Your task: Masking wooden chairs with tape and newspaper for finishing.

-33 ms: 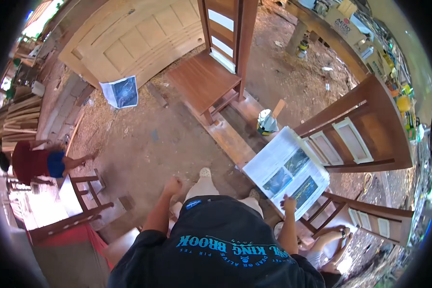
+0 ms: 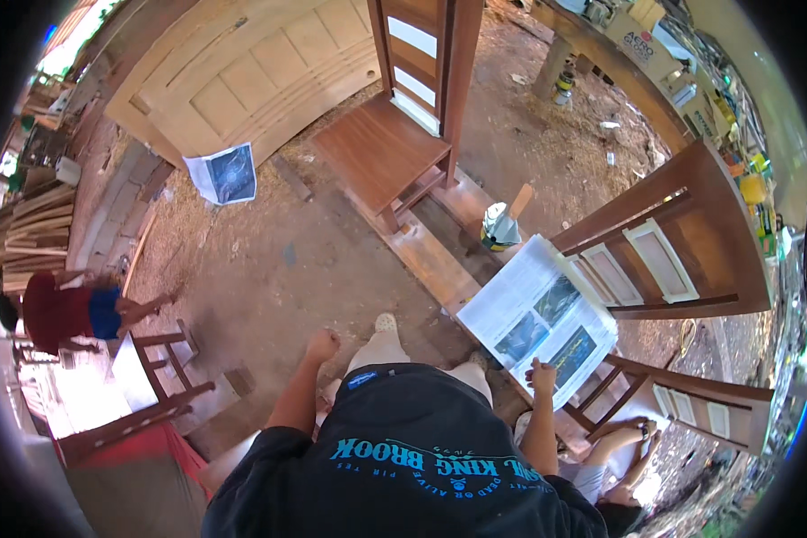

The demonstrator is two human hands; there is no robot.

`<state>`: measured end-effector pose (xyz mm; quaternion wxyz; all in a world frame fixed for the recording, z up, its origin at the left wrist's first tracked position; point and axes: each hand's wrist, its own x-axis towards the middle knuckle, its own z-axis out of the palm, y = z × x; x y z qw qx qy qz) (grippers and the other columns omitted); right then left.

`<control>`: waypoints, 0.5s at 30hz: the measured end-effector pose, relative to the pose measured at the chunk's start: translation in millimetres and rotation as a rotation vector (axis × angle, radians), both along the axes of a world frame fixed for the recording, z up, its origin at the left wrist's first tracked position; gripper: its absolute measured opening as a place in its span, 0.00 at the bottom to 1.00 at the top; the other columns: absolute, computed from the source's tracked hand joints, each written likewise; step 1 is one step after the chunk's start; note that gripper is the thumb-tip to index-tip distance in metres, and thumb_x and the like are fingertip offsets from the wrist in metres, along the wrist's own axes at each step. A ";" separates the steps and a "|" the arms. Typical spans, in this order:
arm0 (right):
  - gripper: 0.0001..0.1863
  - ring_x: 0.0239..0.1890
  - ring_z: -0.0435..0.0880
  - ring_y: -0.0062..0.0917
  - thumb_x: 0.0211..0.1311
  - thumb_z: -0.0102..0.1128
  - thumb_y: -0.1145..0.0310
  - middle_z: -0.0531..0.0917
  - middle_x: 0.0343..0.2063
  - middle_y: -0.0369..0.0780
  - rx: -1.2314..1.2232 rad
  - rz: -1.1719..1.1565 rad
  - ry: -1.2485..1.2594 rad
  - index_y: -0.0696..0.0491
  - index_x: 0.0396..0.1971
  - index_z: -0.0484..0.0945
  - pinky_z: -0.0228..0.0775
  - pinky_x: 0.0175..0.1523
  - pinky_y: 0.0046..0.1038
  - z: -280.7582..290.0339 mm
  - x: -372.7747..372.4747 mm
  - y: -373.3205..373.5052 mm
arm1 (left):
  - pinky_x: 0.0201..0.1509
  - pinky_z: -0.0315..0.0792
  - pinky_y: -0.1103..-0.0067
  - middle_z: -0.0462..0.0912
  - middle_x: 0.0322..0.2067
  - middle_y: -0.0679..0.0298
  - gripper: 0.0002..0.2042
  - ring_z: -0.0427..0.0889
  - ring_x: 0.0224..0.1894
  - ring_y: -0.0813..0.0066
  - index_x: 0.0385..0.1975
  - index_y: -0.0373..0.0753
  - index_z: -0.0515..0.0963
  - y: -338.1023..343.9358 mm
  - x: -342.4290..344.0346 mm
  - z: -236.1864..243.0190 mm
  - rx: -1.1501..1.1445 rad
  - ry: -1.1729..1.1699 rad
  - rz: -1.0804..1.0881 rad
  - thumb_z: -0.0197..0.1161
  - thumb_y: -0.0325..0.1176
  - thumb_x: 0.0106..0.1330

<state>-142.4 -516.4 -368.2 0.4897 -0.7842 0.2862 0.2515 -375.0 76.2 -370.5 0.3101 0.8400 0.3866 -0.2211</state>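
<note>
My left hand (image 2: 323, 344) hangs over the dirt floor, its fingers curled into a loose fist with nothing visible in them. Over the lower edge of a printed newspaper sheet (image 2: 511, 296) is my right hand (image 2: 540, 377), its fingers mostly curled in; nothing shows in its grip. Whether it touches the paper I cannot tell. The sheet covers the seat of a brown wooden chair (image 2: 735, 242) with pale panels in its tall back. Beside the paper stands an open can (image 2: 498, 228) with a flat wooden stick in it.
Another brown chair (image 2: 377, 148) stands ahead on a plank (image 2: 430, 257). A panelled door (image 2: 260, 81) leans behind it, with a paper sheet (image 2: 231, 176) against it. At lower right, another person's hands (image 2: 641, 435) are beside a third chair (image 2: 713, 408). A person (image 2: 58, 309) bends at left.
The person at the far left has shifted slightly. My hands stay in nearly the same places.
</note>
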 end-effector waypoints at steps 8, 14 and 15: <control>0.18 0.12 0.74 0.20 0.66 0.60 0.60 0.79 0.14 0.39 0.117 -0.030 -0.051 0.59 0.22 0.77 0.63 0.15 0.24 5.6 -42.9 85.9 | 0.43 0.77 0.59 0.85 0.32 0.49 0.10 0.84 0.38 0.49 0.30 0.36 0.84 120.6 95.4 11.1 0.099 -0.022 -0.383 0.60 0.36 0.60; 0.19 0.12 0.76 0.23 0.64 0.61 0.60 0.78 0.13 0.39 -0.066 0.180 0.170 0.57 0.18 0.77 0.67 0.16 0.25 -13.2 -49.1 134.2 | 0.42 0.77 0.63 0.85 0.33 0.48 0.14 0.85 0.37 0.51 0.35 0.37 0.84 144.9 227.4 63.5 0.196 -0.259 -0.048 0.63 0.43 0.63; 0.18 0.13 0.76 0.23 0.65 0.60 0.61 0.79 0.14 0.40 -0.056 0.168 0.215 0.57 0.19 0.77 0.67 0.16 0.26 -12.6 -44.9 140.8 | 0.42 0.77 0.63 0.85 0.33 0.48 0.14 0.85 0.37 0.51 0.35 0.37 0.84 155.1 248.2 69.1 0.196 -0.262 -0.051 0.63 0.43 0.63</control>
